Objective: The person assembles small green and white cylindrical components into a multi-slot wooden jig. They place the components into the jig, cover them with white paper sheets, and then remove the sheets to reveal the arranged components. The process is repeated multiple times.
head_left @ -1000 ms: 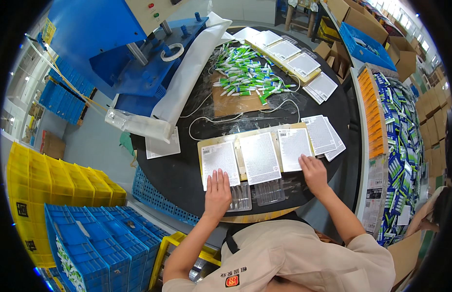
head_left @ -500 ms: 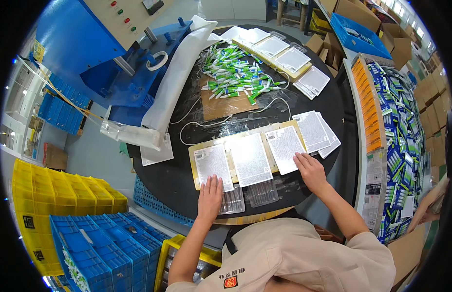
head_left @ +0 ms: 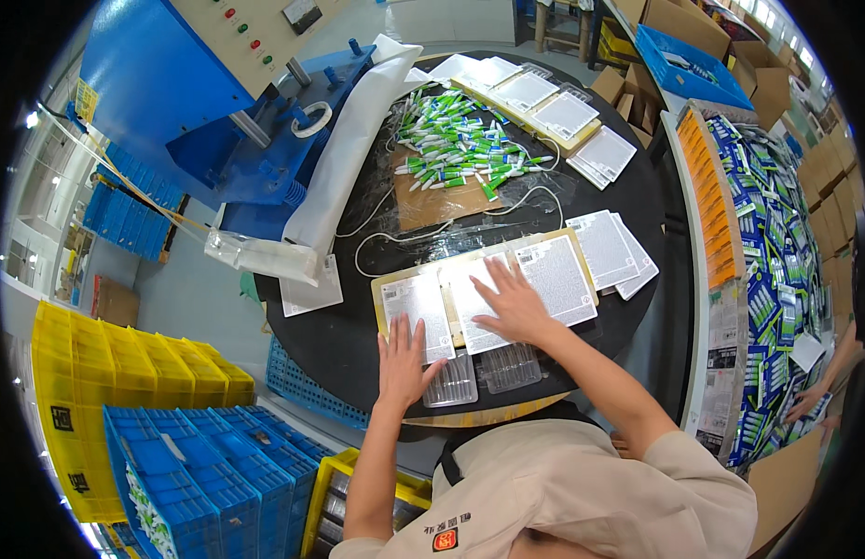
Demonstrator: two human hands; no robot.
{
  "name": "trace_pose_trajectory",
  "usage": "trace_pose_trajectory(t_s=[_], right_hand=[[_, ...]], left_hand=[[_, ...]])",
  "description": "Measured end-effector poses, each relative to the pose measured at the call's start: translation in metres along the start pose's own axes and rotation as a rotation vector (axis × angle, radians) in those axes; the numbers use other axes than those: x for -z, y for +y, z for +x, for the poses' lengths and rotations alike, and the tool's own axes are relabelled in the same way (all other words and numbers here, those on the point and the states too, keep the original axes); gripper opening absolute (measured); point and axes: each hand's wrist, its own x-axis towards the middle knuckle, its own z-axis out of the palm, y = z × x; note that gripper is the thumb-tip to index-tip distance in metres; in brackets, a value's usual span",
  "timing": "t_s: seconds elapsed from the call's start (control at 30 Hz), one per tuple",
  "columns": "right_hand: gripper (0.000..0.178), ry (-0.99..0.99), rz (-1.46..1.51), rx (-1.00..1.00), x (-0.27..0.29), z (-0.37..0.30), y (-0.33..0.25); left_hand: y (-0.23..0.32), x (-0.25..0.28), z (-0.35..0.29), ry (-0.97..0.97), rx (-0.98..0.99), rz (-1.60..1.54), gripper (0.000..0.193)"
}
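Three white printed cards lie in a row on a yellow fixture tray (head_left: 458, 333) at the table's near side. My left hand (head_left: 403, 365), fingers spread, rests at the lower edge of the left card (head_left: 416, 307). Flat on the middle card (head_left: 473, 326) lies my right hand (head_left: 514, 306), also with fingers apart. The right card (head_left: 558, 278) sits on the tray beside it, untouched. Two clear ribbed plastic blisters (head_left: 451, 384) stick out below the tray, near my left hand. Spare white cards (head_left: 602, 244) are stacked loosely at the tray's right end.
A pile of green-and-white tubes (head_left: 460, 144) lies on cardboard beyond the tray. Behind it stands another card-covered yellow tray (head_left: 582, 133). A blue machine (head_left: 255, 177) borders the round black table on the left. Another person's hand (head_left: 807, 402) is at a bin of packs (head_left: 763, 307), far right.
My right hand has moved left from the right card onto the middle one. The right card now lies higher and squarer on the tray. My left hand's thumb has spread out.
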Motion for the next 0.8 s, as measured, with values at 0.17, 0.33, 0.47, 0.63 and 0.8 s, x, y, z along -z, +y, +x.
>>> trace_pose_trajectory(t_s=[0.17, 0.33, 0.47, 0.63, 0.8], right_hand=[[0.076, 0.014, -0.030, -0.094, -0.051, 0.006, -0.009], [0.073, 0.024, -0.044, -0.096, -0.045, 0.023, -0.009], [0.068, 0.051, 0.077, -0.116, -0.004, 0.017, -0.003], [0.065, 0.165, -0.129, -0.191, 0.041, -0.044, 0.057], [0.067, 0.060, -0.141, -0.150, 0.007, -0.064, 0.091]], left_hand=[[-0.005, -0.016, 0.001, 0.023, -0.007, -0.038, 0.088], [-0.005, -0.016, 0.002, 0.017, -0.008, 0.013, 0.087], [0.001, -0.002, 0.006, -0.010, 0.012, 0.052, 0.088], [0.013, 0.011, 0.019, 0.045, -0.022, -0.005, 0.090], [0.056, 0.011, 0.016, -0.005, -0.041, -0.065, 0.085]])
